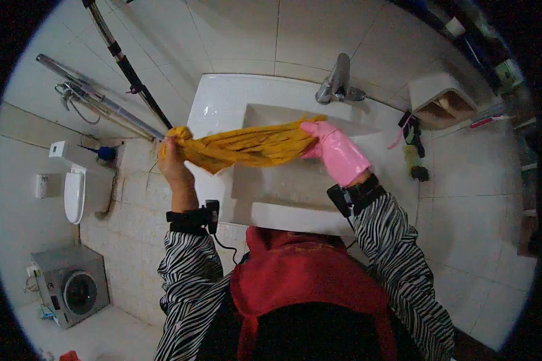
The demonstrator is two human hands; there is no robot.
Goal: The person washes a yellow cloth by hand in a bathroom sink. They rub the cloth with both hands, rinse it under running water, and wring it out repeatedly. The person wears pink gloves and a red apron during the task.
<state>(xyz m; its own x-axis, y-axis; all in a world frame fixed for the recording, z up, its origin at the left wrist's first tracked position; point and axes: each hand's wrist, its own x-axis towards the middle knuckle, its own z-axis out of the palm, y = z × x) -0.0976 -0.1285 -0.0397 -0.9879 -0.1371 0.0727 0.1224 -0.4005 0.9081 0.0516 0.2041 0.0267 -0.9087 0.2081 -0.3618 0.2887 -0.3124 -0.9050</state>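
Note:
A mustard-yellow cloth (pixel 253 142) is stretched in loose folds above the white washbasin (pixel 217 99). My bare left hand (pixel 175 169) grips its bunched left end, just past the basin's left edge. At the other end, my right hand (pixel 336 146), in a pink rubber glove, pinches the cloth over the right part of the bowl. Part of the bowl's far side is hidden behind the cloth. Black straps with small devices circle both wrists.
A chrome faucet (pixel 336 81) stands at the basin's back right. Right of it, a white wall holder (pixel 442 101) juts out. A dark pole (pixel 126 67) slants down at the left. Farther left are a toilet (pixel 74 194) and a grey front-loading washing machine (pixel 72 286).

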